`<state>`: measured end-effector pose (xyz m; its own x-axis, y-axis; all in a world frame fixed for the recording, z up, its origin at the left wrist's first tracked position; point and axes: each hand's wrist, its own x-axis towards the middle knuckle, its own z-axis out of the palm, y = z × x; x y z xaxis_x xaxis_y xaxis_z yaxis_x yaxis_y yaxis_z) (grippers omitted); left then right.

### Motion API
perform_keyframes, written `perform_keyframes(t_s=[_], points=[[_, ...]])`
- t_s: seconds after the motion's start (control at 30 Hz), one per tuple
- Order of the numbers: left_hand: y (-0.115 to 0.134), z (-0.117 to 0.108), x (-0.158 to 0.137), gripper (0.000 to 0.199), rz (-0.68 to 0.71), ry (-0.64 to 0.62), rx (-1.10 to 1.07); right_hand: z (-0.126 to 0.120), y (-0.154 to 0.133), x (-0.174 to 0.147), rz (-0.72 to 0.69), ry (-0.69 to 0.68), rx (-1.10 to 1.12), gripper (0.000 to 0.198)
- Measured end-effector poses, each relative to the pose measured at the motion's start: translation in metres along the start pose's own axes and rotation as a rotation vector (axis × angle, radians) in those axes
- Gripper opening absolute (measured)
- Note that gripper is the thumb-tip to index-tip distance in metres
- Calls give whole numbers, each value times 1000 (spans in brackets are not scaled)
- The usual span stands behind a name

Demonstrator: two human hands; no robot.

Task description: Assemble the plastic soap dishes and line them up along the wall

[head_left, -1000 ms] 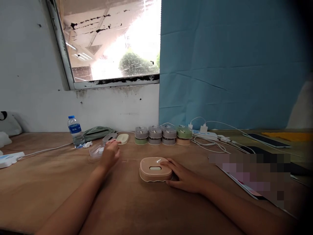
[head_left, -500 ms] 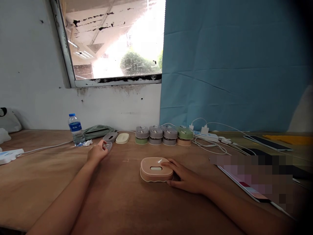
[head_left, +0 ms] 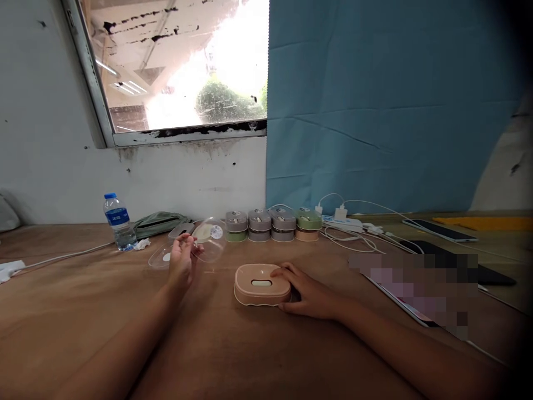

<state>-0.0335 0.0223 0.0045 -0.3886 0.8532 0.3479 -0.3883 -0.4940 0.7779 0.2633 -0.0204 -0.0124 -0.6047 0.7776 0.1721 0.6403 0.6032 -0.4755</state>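
My left hand [head_left: 182, 264] is raised over the table with its fingers pinched on clear plastic pieces. One clear piece [head_left: 213, 249] with a round white label stands tilted at the fingertips, and another clear piece [head_left: 158, 258] spreads out to the left of the hand. I cannot tell whether they are joined. My right hand [head_left: 308, 294] grips the right end of a peach oval box [head_left: 250, 288], fingers on its top and thumb along its side. The box rests on the table, with a slot showing white in its lid.
Several two-tone boxes [head_left: 259, 225] line the wall. Behind the left hand lie a cream lid [head_left: 202, 232], a green pouch [head_left: 160, 224] and a water bottle [head_left: 119, 222]. Cables and a power strip [head_left: 343, 223] run at the back right, near a tablet [head_left: 395, 297].
My left hand has lifted the clear plastic and moved right, and the pieces now show on both sides of it. My right hand stays on the peach box. The view has shifted slightly.
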Motion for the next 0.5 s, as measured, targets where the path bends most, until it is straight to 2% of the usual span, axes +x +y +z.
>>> perform_keyframes(t_s=[0.1, 0.23, 0.37, 0.5], points=[[-7, 12, -20, 33, -176, -166, -77, -1, -2, -1, -5, 19, -13, 57], [-8, 18, -36, 38, -309, -313, -97, -3, -2, -1, -36, 42, -12, 59], [-6, 18, -42, 30, -331, -466, -97, -1, -5, -1, -97, 181, -7, 68], [-3, 23, -49, 23, -274, -542, -79, 6, -13, -3, -109, 298, 47, 74]])
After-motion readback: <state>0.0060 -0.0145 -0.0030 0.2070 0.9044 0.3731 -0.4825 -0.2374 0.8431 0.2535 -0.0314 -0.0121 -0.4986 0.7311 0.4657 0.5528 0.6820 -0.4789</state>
